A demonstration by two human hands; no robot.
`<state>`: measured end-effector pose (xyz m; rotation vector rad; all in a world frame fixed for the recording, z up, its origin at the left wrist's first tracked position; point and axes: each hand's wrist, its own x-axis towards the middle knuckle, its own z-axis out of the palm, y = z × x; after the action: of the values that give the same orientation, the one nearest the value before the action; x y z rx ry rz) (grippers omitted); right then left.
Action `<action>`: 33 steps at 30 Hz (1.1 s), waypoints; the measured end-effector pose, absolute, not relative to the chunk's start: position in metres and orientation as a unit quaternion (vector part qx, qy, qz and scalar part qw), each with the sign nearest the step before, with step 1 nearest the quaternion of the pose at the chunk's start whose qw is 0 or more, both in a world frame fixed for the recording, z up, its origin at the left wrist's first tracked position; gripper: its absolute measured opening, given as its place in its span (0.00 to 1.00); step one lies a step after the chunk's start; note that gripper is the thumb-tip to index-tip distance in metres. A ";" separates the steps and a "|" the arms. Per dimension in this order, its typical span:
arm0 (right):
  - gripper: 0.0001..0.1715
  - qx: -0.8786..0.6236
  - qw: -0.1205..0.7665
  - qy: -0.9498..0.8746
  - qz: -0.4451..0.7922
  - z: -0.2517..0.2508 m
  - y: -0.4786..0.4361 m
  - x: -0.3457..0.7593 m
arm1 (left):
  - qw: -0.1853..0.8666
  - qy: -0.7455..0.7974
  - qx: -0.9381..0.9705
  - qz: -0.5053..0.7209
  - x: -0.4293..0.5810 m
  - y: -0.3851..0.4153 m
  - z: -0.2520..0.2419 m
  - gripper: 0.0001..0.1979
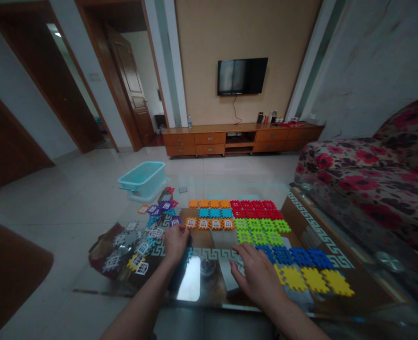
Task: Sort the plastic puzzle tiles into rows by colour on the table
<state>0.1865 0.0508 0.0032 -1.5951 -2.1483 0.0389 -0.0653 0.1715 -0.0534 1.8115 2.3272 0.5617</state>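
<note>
Centrally, my left hand (pixel 174 243) sits by a purple tile (pixel 175 221), grip unclear; lower down, my right hand (pixel 258 271), grip apart.

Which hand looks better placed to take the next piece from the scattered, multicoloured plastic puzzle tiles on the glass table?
Probably the left hand: it is beside those scattered tiles, close to a purple plastic tile. The right hand is farther off, near the square blue plastic tiles.

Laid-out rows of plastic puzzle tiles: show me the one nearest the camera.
The row of yellow plastic puzzle tiles, beside the right hand; the row of dark blue plastic puzzle tiles and all the other rows lie farther away.
</note>
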 end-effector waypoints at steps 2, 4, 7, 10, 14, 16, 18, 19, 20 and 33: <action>0.16 -0.579 0.231 -0.782 0.010 0.004 0.051 0.186 | 0.067 0.772 0.604 0.186 -0.065 0.171 -0.053 0.15; 0.16 -0.579 0.234 -0.781 0.004 0.003 0.051 0.186 | 0.068 0.772 0.604 0.185 -0.065 0.171 -0.052 0.15; 0.16 -0.580 0.234 -0.780 0.003 0.002 0.051 0.187 | 0.067 0.773 0.603 0.186 -0.065 0.171 -0.052 0.15; 0.17 -0.584 0.228 -0.779 0.009 0.001 0.050 0.187 | 0.057 0.770 0.607 0.189 -0.065 0.171 -0.053 0.15; 0.16 -0.585 0.222 -0.780 0.014 0.002 0.050 0.187 | 0.060 0.768 0.609 0.190 -0.066 0.170 -0.054 0.15; 0.16 -0.585 0.227 -0.779 0.009 0.002 0.050 0.186 | 0.069 0.767 0.608 0.191 -0.066 0.170 -0.053 0.15; 0.16 -0.584 0.230 -0.779 0.005 0.003 0.050 0.186 | 0.074 0.769 0.607 0.189 -0.065 0.170 -0.053 0.15; 0.16 -0.583 0.231 -0.779 0.005 0.003 0.050 0.185 | 0.073 0.770 0.606 0.188 -0.065 0.170 -0.053 0.15; 0.16 -0.582 0.231 -0.780 0.005 0.003 0.050 0.185 | 0.071 0.770 0.605 0.187 -0.065 0.170 -0.052 0.15; 0.15 -0.584 0.222 -0.780 0.019 0.002 0.050 0.186 | 0.058 0.765 0.611 0.197 -0.068 0.172 -0.057 0.15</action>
<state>0.1860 0.0501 0.0015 -1.6142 -2.1559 0.0539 -0.0682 0.1723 -0.0572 1.8514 2.3170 0.5959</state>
